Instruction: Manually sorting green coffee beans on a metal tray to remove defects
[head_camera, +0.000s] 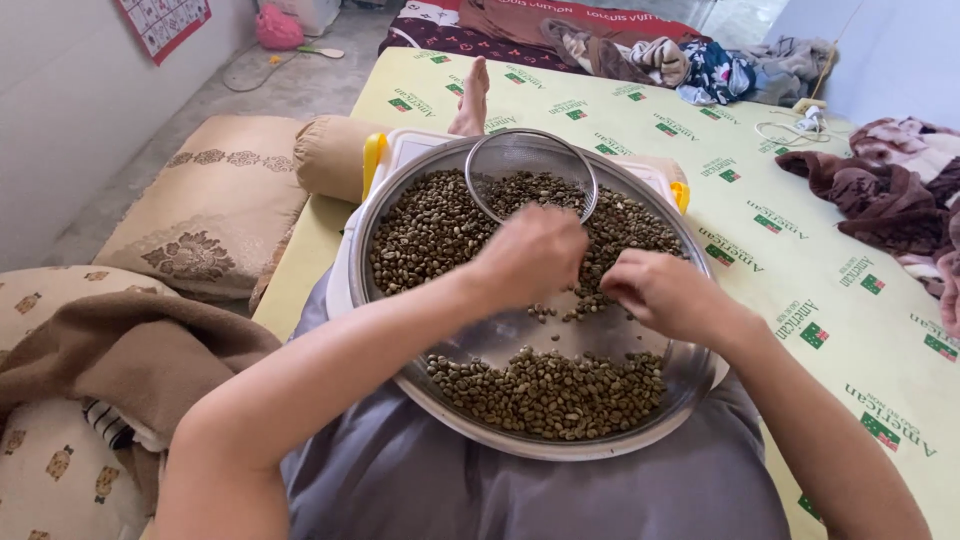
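I saw both hands over the bare middle of the steel tray (690, 385). My left hand (530, 255) had its fingers curled down at the edge of the far heap of green coffee beans (430, 225). I could not tell if they pinched any. The right hand (665, 295) was loosely bent beside it, and the near heap (550, 390) lay toward my body.

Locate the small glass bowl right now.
In the head view, the small glass bowl sits at the far side of the big metal tray, on the far heap of beans, just beyond the left hand.
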